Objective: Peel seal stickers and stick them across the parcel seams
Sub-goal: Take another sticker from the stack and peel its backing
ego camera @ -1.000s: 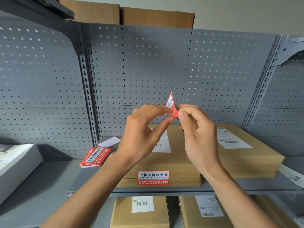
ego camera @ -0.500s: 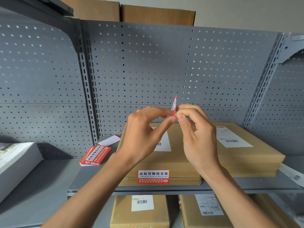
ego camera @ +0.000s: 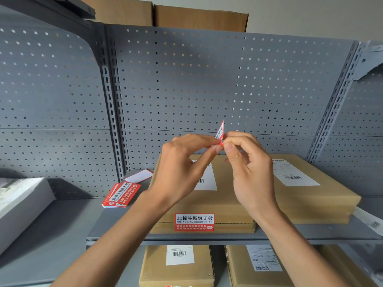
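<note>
pinching a small red seal sticker (ego camera: 220, 131) between them, the left hand (ego camera: 182, 172) and the right hand (ego camera: 248, 175) are held together in front of the grey pegboard wall (ego camera: 186, 79), above the parcels; the sticker is gripped at its lower end by the thumb and index finger of the left hand and by the fingertips (ego camera: 229, 147) of the right hand, and its free upper part stands up above both hands, seen nearly edge-on; whether the backing paper is already parted from it cannot be told.

behind and below the hands a flat brown parcel (ego camera: 207, 206) is laid on the grey shelf (ego camera: 310, 233); one red seal sticker with white letters (ego camera: 194, 222) is already stuck on its front edge, across the seam between lid and base; a white shipping label (ego camera: 206, 180) on its top is partly hidden by the left hand; a second parcel (ego camera: 315, 195) is placed just beside it on the right, with its own label on top.

to the left of the first parcel a small stack of red stickers (ego camera: 121, 194) is seen on the shelf, and a white strip of paper (ego camera: 138, 176) lies near it; two more parcels (ego camera: 178, 266) are kept on the lower shelf.
</note>
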The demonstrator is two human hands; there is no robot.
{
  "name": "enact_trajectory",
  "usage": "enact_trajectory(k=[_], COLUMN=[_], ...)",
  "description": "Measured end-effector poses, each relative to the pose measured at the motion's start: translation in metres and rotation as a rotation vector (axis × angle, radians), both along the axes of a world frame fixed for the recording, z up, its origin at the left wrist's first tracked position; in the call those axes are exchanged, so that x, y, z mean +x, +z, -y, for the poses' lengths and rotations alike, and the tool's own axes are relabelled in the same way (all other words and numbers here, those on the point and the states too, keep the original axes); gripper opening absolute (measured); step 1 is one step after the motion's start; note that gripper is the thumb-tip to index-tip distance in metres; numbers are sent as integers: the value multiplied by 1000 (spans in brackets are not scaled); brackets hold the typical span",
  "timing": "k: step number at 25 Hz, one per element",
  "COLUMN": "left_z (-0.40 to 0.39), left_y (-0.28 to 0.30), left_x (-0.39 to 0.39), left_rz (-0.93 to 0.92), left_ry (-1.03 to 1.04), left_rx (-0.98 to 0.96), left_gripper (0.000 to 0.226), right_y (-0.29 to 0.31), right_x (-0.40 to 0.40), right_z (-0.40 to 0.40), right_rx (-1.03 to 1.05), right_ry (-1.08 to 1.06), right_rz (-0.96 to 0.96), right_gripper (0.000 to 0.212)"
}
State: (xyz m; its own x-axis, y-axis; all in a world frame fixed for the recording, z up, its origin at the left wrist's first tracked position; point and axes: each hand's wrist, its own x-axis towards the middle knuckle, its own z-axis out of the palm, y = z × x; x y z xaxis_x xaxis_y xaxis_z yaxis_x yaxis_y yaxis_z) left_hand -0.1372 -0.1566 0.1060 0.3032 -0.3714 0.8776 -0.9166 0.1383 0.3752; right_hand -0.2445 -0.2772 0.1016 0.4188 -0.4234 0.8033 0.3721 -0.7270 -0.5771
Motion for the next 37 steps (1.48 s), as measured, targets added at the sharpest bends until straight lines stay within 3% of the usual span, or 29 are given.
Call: enact_trajectory(k=[15, 23, 37], left_z=[1, 0, 1], left_y=[1, 4, 8], left_x=[1, 0, 5], left_rz=[-19, -137, -48], left_ry=[-8, -56, -20], left_rx=[24, 68, 40], left_gripper=[12, 18, 8], right_y=[1, 3, 3], right_x=[2, 2, 5], right_z=[0, -1, 6], right_rx=[42, -127, -204], right_ry=[37, -62, -79], right_rz=[-13, -26, -22], right_gripper=[20, 22, 16])
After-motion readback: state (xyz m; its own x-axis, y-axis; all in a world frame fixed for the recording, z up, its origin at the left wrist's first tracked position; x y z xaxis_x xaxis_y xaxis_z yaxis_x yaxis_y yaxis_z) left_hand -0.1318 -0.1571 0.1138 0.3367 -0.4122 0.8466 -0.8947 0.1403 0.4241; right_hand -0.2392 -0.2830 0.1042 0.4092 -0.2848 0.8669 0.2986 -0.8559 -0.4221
